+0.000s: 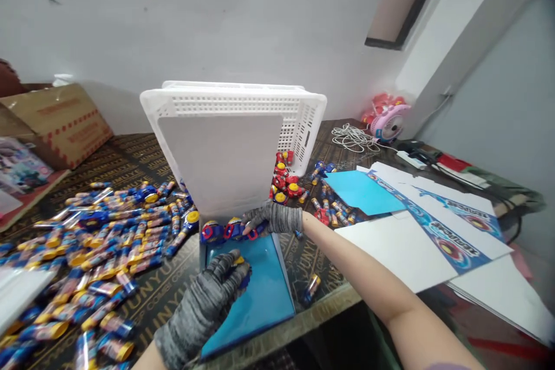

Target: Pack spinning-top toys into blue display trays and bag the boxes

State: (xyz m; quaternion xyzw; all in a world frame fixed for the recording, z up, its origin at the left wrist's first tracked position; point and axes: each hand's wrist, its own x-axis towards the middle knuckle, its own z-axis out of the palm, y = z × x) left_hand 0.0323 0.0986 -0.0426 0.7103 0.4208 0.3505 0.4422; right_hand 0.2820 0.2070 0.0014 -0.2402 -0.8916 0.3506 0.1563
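Note:
An open flat box (260,300) with a blue inside lies at the table's front edge, its pale lid (221,162) standing upright. Along the hinge side sits a row of blue toy pieces (212,232) with red rings. My right hand (277,218), in a grey fingerless glove, has its fingers curled over the right-hand toy piece of that row. My left hand (212,286), gloved the same way, is closed around a blue and yellow toy piece (245,278) over the box's left part. Most of that piece is hidden by the fingers.
A white plastic basket (303,121) stands tipped behind the lid, with red toy pieces (286,182) by it. Many blue-yellow tubes (117,243) cover the left side. Printed white card sheets (399,243) lie at right; a pink fan (390,124) and cables (353,137) are behind.

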